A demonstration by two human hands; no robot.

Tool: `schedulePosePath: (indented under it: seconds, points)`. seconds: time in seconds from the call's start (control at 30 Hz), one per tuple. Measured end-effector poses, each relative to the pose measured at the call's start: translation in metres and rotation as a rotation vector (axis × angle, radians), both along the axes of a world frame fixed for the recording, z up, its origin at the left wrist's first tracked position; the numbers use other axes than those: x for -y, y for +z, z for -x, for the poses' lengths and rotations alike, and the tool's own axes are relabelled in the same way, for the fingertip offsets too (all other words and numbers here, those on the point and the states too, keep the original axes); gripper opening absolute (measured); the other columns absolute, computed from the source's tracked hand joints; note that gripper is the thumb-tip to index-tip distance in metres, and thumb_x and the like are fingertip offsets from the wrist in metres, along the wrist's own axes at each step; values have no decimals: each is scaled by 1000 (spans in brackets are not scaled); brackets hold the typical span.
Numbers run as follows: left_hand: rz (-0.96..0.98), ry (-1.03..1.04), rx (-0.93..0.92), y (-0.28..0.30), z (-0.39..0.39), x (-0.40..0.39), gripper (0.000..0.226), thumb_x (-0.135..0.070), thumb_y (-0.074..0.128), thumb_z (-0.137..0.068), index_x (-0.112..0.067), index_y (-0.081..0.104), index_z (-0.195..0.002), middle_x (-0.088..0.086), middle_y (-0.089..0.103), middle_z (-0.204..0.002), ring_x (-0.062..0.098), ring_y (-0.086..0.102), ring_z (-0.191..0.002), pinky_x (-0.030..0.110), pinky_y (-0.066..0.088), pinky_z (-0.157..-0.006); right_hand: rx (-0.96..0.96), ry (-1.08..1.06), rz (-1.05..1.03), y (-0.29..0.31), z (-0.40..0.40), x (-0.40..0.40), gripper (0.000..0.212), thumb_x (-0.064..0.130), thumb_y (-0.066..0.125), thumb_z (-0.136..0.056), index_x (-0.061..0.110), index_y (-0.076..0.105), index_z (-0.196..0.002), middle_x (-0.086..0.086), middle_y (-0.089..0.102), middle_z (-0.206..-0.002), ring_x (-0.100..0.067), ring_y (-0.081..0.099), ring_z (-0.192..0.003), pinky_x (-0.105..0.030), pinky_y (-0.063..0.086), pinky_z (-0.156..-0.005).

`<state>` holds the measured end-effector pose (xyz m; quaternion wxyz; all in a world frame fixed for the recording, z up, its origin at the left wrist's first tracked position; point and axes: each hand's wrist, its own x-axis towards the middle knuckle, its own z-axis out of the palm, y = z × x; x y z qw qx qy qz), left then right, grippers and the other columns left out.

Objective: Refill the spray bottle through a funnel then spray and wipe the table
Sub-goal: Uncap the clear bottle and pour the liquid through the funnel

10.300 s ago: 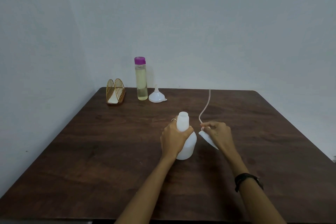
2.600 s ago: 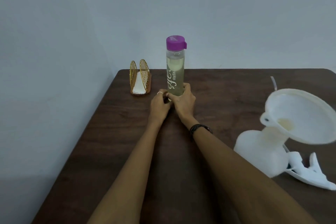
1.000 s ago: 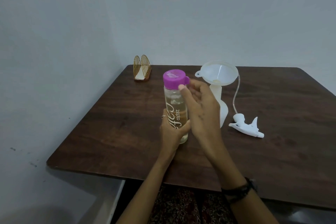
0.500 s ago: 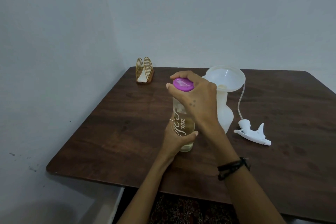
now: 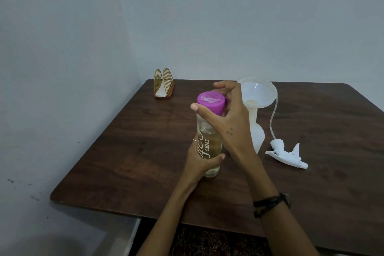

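Left hand (image 5: 200, 160) wraps the clear bottle (image 5: 208, 143) low, standing on the bench (image 5: 128, 151). Right hand (image 5: 225, 118) pinches the purple cap (image 5: 210, 104). Behind them, funnel (image 5: 258, 94) sits in the spray bottle (image 5: 257, 133); sprayer (image 5: 285, 155) lies just right.

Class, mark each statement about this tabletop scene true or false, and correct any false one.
1. The funnel sits in the white bottle. True.
2. The purple cap lies on the table. False: it is on the clear bottle, with the right hand on it.
3. The left hand grips the clear bottle. True.
4. The spray head is screwed onto the white bottle. False: it lies on the table.
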<state>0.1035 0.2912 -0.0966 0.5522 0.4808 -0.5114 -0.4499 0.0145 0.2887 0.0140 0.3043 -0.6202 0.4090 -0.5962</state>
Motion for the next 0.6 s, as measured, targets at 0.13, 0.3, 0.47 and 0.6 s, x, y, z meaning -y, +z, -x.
schedulePosePath:
  seconds: [0.13, 0.3, 0.47, 0.6]
  points:
    - [33, -37, -28, 2, 2, -2, 47, -2, 68, -53, -15, 51, -95, -22, 70, -72, -6, 65, -68, 9, 48, -62, 24, -195, 83, -5, -5, -6, 67, 40, 83, -62, 21, 43, -112, 11, 51, -105, -1, 56, -95, -14, 52, -77]
    - [39, -48, -39, 2, 0, -2, 58, -18, 78, -45, -16, 51, -97, -20, 71, -76, -4, 66, -72, 12, 50, -64, 12, -346, 184, -10, -1, -13, 66, 48, 76, -64, 13, 49, -113, 6, 48, -106, -8, 54, -96, -11, 48, -73]
    - [30, -42, -60, 4, 1, -5, 62, -29, 74, -40, -19, 51, -97, -21, 71, -78, -5, 66, -73, 11, 50, -64, 71, -224, 127, -9, -2, -17, 54, 39, 74, -71, 27, 40, -111, 0, 61, -109, -13, 61, -99, -12, 49, -76]
    - [34, -45, -51, 3, 1, -4, 59, -19, 77, -43, -21, 52, -96, -20, 71, -78, -6, 65, -74, 11, 49, -65, -21, -122, 53, -2, -9, -13, 73, 49, 80, -62, 34, 34, -117, 3, 57, -118, -13, 57, -108, -15, 48, -84]
